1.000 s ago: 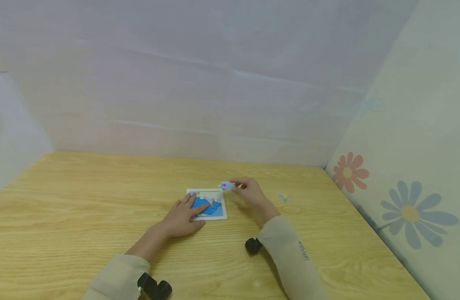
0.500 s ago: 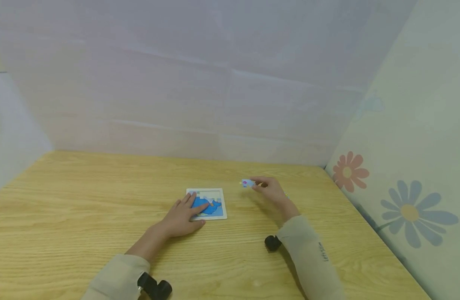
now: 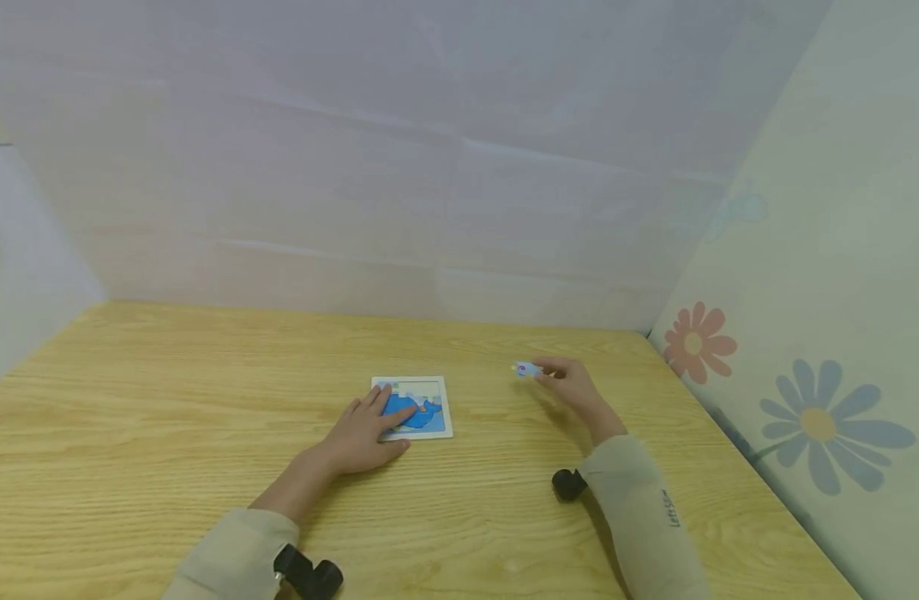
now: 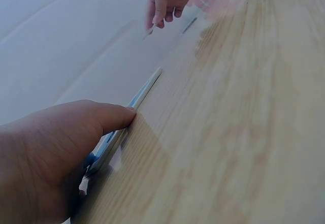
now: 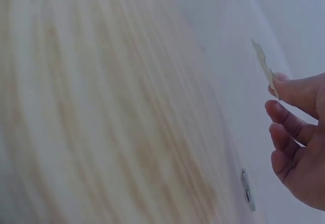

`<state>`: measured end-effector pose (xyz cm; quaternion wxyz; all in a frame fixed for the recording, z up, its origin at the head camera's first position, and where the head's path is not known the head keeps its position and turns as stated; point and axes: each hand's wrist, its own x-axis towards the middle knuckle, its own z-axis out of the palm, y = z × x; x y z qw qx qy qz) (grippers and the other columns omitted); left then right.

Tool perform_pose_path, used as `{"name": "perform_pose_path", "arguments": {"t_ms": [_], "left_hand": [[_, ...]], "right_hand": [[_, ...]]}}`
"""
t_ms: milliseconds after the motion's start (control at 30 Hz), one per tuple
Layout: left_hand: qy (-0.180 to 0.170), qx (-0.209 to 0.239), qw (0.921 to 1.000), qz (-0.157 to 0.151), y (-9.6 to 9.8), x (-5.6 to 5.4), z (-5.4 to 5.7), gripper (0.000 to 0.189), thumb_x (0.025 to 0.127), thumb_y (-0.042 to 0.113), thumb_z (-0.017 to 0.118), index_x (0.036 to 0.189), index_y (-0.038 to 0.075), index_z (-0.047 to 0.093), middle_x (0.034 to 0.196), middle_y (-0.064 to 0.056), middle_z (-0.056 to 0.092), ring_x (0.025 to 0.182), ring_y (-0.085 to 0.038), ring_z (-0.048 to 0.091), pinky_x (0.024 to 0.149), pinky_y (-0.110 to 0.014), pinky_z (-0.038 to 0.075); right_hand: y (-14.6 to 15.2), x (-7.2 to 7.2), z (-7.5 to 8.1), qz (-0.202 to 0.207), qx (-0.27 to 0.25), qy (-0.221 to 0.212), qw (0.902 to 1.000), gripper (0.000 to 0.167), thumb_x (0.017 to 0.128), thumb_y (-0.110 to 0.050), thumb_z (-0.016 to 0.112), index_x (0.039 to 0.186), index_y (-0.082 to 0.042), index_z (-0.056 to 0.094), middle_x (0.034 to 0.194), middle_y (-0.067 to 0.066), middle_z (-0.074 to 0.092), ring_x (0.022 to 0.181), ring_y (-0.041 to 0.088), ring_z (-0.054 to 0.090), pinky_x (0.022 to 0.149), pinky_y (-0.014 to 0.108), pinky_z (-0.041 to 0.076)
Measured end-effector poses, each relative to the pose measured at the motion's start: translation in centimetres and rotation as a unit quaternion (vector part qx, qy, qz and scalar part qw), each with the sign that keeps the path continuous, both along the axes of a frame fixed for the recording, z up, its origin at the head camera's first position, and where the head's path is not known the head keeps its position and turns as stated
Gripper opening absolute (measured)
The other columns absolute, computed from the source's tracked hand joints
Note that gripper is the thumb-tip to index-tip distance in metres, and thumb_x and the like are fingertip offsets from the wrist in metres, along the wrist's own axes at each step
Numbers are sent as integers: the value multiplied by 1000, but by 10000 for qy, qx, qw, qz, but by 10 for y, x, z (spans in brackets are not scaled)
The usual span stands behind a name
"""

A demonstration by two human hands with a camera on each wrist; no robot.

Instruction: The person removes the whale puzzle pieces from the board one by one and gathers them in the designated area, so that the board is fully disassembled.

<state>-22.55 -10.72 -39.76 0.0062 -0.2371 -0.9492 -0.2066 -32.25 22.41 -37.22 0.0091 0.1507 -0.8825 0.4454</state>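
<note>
A small white-framed jigsaw puzzle (image 3: 447, 417) with a blue whale picture lies on the table. Its upper right part shows a pale bare patch. My left hand (image 3: 363, 435) rests spread on the puzzle's left side, covering part of the whale; in the left wrist view its thumb (image 4: 114, 117) lies along the near edge. Off to the right, my right hand (image 3: 573, 387) pinches a light blue puzzle piece (image 3: 526, 368) with a pink swirl, held above the table. The right wrist view shows this piece (image 5: 265, 70) edge-on between thumb and fingers, the other fingers curled loosely below.
Another loose puzzle piece (image 5: 247, 189) lies on the wooden table (image 3: 204, 392), hidden behind the right hand in the head view. A pale cloth wall (image 3: 317, 208) rises at the back, and a flower-printed wall (image 3: 819, 275) borders the right edge.
My right hand has carried the swirl piece rightward, away from the puzzle's upper right corner. It now blocks the head view of the other loose piece. The left hand stays in place.
</note>
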Motion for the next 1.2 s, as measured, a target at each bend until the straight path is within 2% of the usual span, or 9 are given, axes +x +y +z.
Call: {"name": "perform_pose_path", "arguments": {"t_ms": [300, 533, 667, 767, 1033, 1200], "left_hand": [[34, 24, 10000, -45, 0, 0, -2, 52, 85, 36, 49, 131, 12, 39, 137, -26, 15, 125, -38, 8, 96, -54, 10], [5, 20, 10000, -28, 1, 0, -1, 52, 86, 35, 50, 131, 12, 40, 137, -26, 15, 126, -38, 8, 96, -54, 10], [4, 31, 10000, -30, 0, 1, 0, 52, 86, 35, 50, 131, 12, 39, 137, -26, 14, 125, -38, 8, 96, -54, 10], [6, 24, 10000, -31, 0, 1, 1, 52, 86, 35, 50, 131, 12, 39, 137, -26, 14, 125, -38, 8, 96, -54, 10], [1, 30, 10000, -41, -1, 0, 1, 52, 86, 35, 50, 131, 12, 39, 137, -25, 15, 125, -38, 8, 96, -54, 10], [12, 48, 10000, -46, -1, 0, -1, 53, 85, 36, 50, 131, 12, 39, 137, -25, 15, 126, -38, 8, 96, -54, 10]], "right_hand": [[14, -1, -15, -217, -108, -80, 9997, 29, 83, -6, 57, 110, 5, 56, 88, 14, 52, 67, 16, 43, 53, 25, 37], [17, -6, -26, -459, -116, -199, 9987, 30, 81, -6, 59, 109, 5, 57, 85, 11, 53, 74, 19, 44, 61, 25, 39], [16, -8, -31, -605, -385, -472, 9963, 31, 79, -3, 59, 108, 6, 56, 87, 12, 52, 78, 21, 44, 64, 27, 40], [15, -10, -33, -664, -495, -511, 9953, 30, 78, -1, 59, 107, 7, 57, 87, 12, 52, 79, 22, 45, 66, 27, 41], [17, -11, -33, -421, 71, -65, 9991, 27, 79, -2, 59, 104, 7, 59, 85, 12, 55, 79, 22, 48, 68, 30, 41], [15, -8, -30, -362, 212, -104, 9991, 28, 79, -1, 58, 106, 7, 58, 88, 13, 54, 81, 25, 48, 71, 34, 42]]}}
